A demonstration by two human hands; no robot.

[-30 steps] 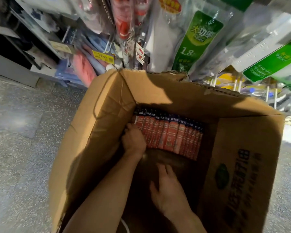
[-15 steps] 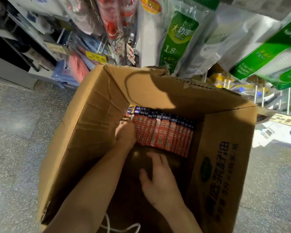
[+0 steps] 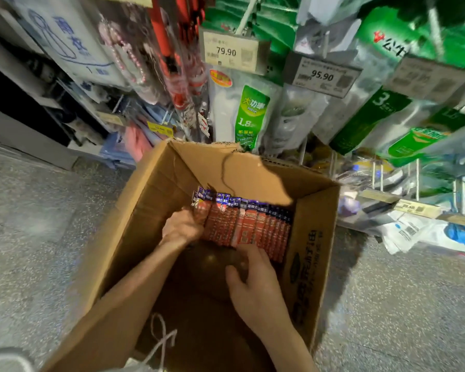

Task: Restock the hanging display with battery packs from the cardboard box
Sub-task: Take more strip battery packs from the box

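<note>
Inside corrugated box (image 3: pixel 151 210), left hand (image 3: pixel 181 228) seemingly gripping flat battery packs (image 3: pixel 247 224)

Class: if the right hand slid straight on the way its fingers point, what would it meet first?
Probably the row of battery packs, just beyond the right hand; depth is unclear.

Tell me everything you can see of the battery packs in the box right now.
The battery packs are flat carded packs with red-orange bodies and dark blue headers, glossy like plastic over card. They stand face to face in one tight row along the far side of the cardboard box, headers up. The left hand grips the row's left end, where a few packs sit higher. The right hand lies open with fingertips at the row's near lower edge; contact there is unclear.
</note>
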